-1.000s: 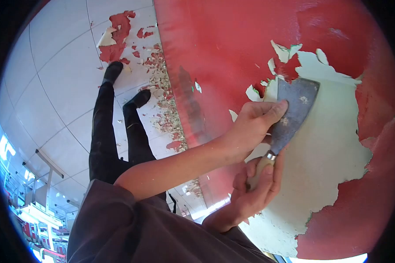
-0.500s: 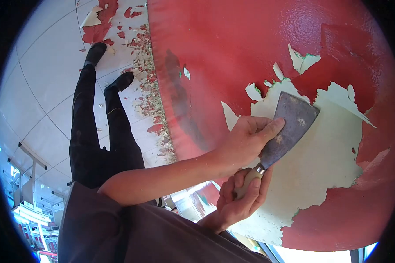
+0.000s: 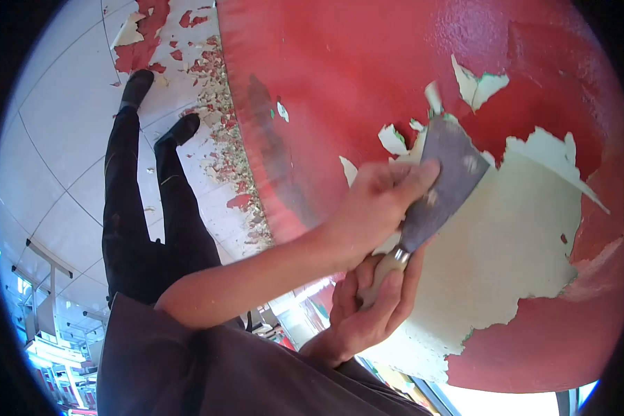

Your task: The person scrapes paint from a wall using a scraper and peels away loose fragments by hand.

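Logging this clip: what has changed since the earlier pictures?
Along the red surface, the scraper has shifted left in the view, its corner now by a small flap. Nothing was taken or let go: the left hand stays on the blade, the right hand around the handle.

2 hands point(image 3: 379, 197); 1 scraper point(image 3: 442, 191); 2 shoes point(image 3: 138, 88)

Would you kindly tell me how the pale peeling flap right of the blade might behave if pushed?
The flap is probably light, since its edge looks thin. It may be brittle, as its outline is jagged and broken flakes litter the floor. It might snap off, since its pointed tip projects over the red coating.
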